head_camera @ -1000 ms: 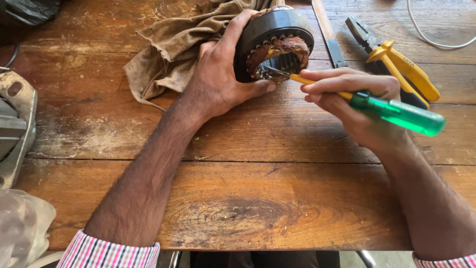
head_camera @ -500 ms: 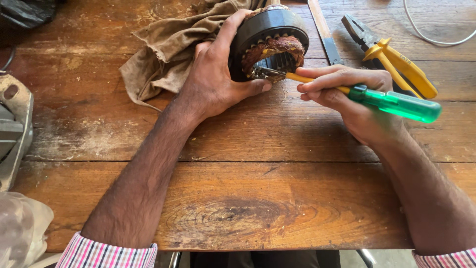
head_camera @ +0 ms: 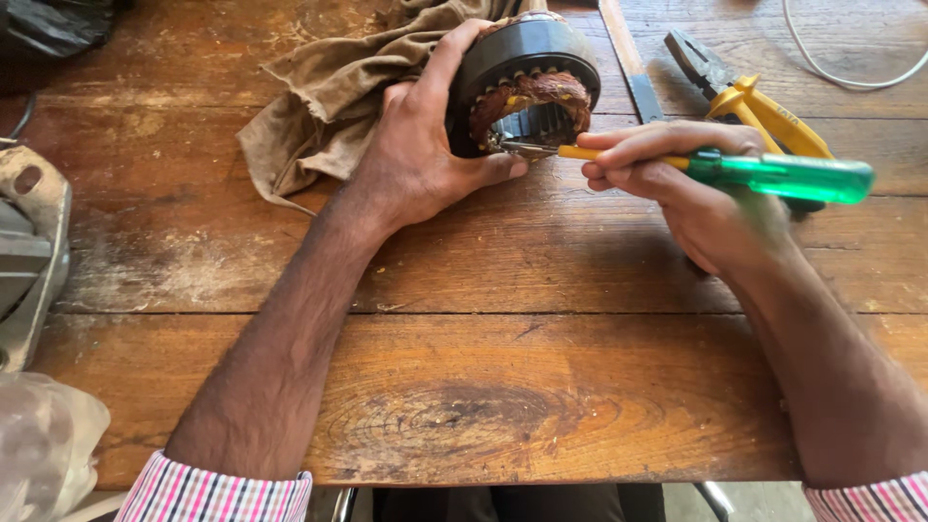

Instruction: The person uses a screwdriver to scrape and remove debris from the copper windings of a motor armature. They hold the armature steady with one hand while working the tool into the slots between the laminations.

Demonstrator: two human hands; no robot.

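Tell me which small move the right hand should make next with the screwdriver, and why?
Probably ease the screwdriver tip slightly deeper along the copper winding: the tip already rests at the motor stator, which the left hand steadies while the right hand guides the shaft.

The motor stator is a round, dark metal ring, standing tilted on its edge on the wooden worktop, its open face turned toward the viewer. Inside the ring sit reddish-brown copper windings that arch over the top of the bore, with pale metal slots showing beneath them. The left hand wraps around its left side, thumb lying along the lower rim. The screwdriver has a translucent green handle, a yellow collar and a thin metal shaft; it lies almost level, held in the right hand, its tip touching the windings at the stator's lower edge.
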